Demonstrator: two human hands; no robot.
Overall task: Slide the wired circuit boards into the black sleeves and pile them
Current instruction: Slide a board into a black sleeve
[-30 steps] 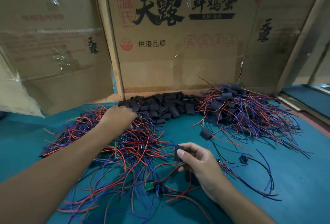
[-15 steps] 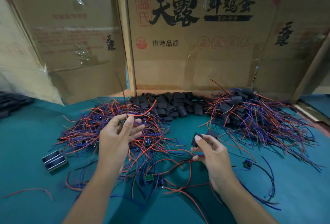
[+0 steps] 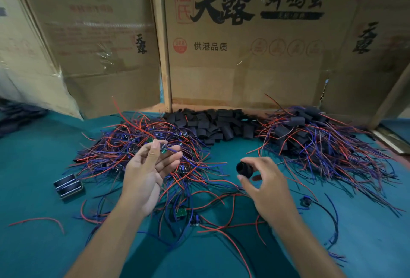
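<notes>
Both hands hovered above the teal surface [image 3: 40, 167] when we looked down at them. Our left hand [image 3: 146, 175], palm turned up, pinched a small green circuit board [image 3: 163, 150] between thumb and forefinger, the other fingers spread loosely. Our right hand [image 3: 266, 184] held a black sleeve [image 3: 244, 169] at its fingertips, the tube's open end facing the left hand; the two were near but apart.

Behind everything we saw printed cardboard boxes [image 3: 244, 45] standing as a wall along the far edge. Below them, on the right, lay the finished pile [image 3: 321, 144] of sleeved boards, its red and blue leads fanning toward us. On the left sprawled the tangle of bare wired boards [image 3: 137, 144], just behind and under the left hand. Between the two heaps sat the stock of empty sleeves [image 3: 215, 127].

Nearer us we noted a loose green board [image 3: 181, 212] among stray wires, a small metal-edged block [image 3: 68, 185] at the left, and a single red wire [image 3: 37, 221] lying apart.
</notes>
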